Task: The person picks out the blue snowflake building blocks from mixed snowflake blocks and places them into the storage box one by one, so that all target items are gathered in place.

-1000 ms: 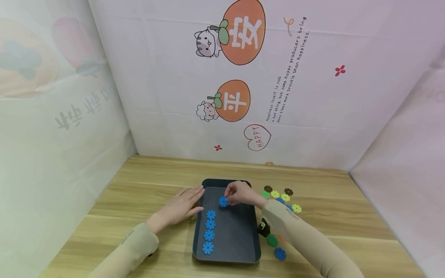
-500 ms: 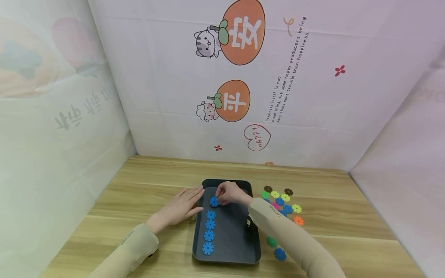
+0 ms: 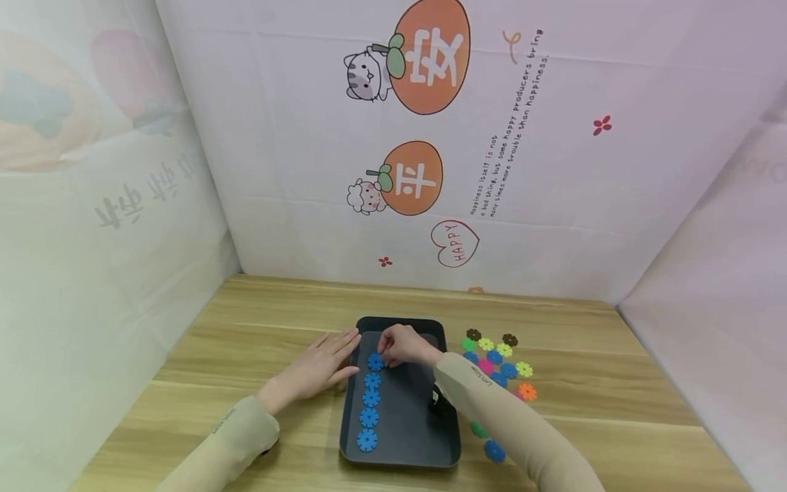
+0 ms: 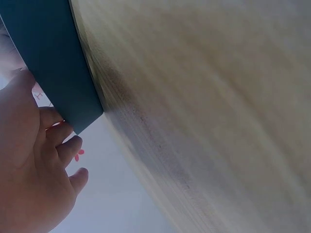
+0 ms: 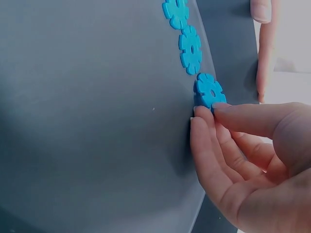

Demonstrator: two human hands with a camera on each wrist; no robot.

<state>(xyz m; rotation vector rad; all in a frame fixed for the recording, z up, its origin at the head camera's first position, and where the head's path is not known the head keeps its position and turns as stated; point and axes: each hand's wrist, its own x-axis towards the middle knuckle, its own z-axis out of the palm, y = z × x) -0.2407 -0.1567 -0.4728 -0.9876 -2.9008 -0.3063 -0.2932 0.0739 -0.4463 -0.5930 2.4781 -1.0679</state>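
Four blue discs run near to far along the left of the tray. The left hand, fingers extended, touches its left rim. At the row's far end, the right hand pinches a fifth disc, left of its palm.

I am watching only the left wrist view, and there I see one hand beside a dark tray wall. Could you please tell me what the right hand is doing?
Observer: The right hand pinches a blue disc.
Operator: Thank you. Does the tray have other discs inside?
Observer: Yes, four more blue discs lie in a line along its left side, as the person sees it.
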